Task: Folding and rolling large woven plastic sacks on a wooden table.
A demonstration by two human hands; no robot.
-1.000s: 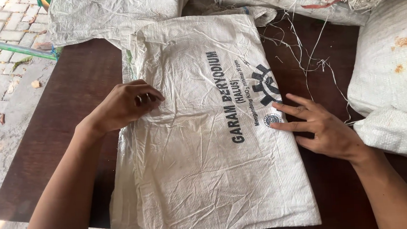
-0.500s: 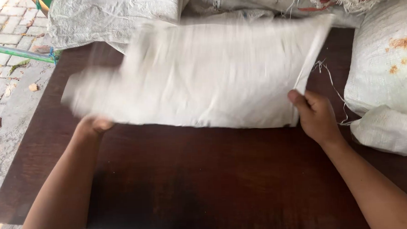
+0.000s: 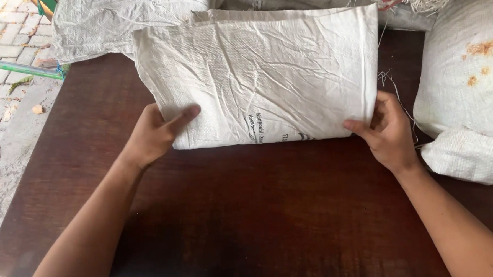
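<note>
A white woven plastic sack (image 3: pixel 266 71), creased and folded in half, lies on the far half of a dark brown table (image 3: pixel 249 210). Black print shows along its near edge. My left hand (image 3: pixel 155 134) pinches the sack's near left corner, thumb on top. My right hand (image 3: pixel 387 127) grips the near right corner, fingers curled around the edge. Both forearms reach in from the bottom of the view.
More white woven sacks are piled along the back (image 3: pixel 125 22). A filled sack with rust-coloured stains (image 3: pixel 465 73) stands at the right, with a smaller one (image 3: pixel 471 156) below it. Loose threads hang by the right hand. Paved ground and a green bar (image 3: pixel 16 68) lie to the left.
The sack lay flat and unfolded with both hands resting on it. Its near half was swung up and away, and it now lies folded in half with both hands on its near corners.
</note>
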